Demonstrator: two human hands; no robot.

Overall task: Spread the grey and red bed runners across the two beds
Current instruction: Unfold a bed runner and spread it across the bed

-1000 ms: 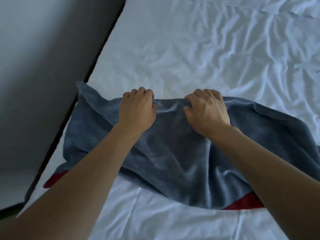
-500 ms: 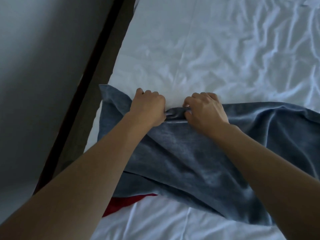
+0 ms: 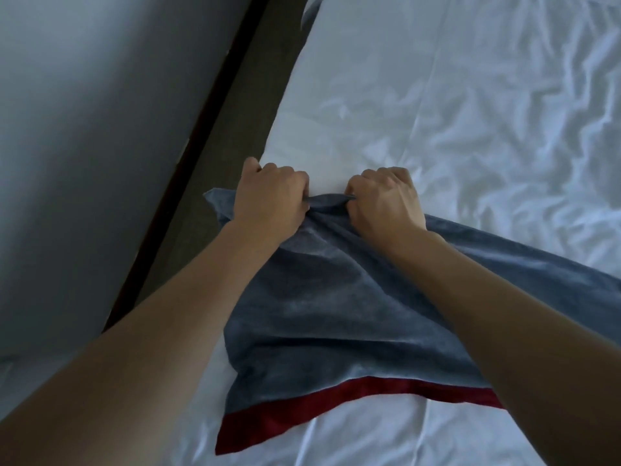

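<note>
White bed (image 3: 470, 129) fills the view; the grey runner (image 3: 336, 314) with its red band (image 3: 319, 403) lies bunched at the bed's left side. Left hand (image 3: 268, 196) and right hand (image 3: 386, 196) both clench its far edge. Spreading step underway; next, I'd say, pull the edge apart and flatten.

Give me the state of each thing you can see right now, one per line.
Bed runner: partly bunched on the bed, grey side up, red border showing.
Left hand: gripping the runner's far edge.
Right hand: gripping the same edge.
White sheet: wrinkled.
</note>
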